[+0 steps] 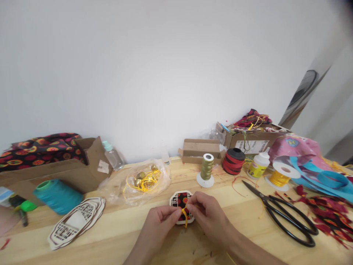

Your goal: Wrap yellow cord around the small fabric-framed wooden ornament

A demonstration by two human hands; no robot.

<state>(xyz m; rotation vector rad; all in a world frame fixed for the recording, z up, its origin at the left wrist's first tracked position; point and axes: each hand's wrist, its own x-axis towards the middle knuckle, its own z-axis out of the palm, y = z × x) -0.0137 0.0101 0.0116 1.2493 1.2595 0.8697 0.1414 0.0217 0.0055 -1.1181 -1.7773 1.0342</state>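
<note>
A small pale wooden fretwork frame [174, 200] backed with black-and-red patterned fabric lies on the table before me. Yellow cord [185, 217] is gathered in a knot or loop over its lower middle. From the left, my left hand [160, 222] pinches the cord between thumb and forefinger. My right hand [208, 211] reaches in from the right, its thumb and fingertips closed on the cord near the same spot. The fingers cover part of the frame, so the exact shape of the knot is hard to make out.
Black-handled scissors [286, 215] and fabric scraps [328, 213] lie to the right. Wooden cut-outs [75, 221] and a teal thread cone [59, 197] are at left. Behind stand a plastic bag with bells [143, 182], an olive thread spool [206, 169], red cord [233, 162] and a glue bottle [258, 165].
</note>
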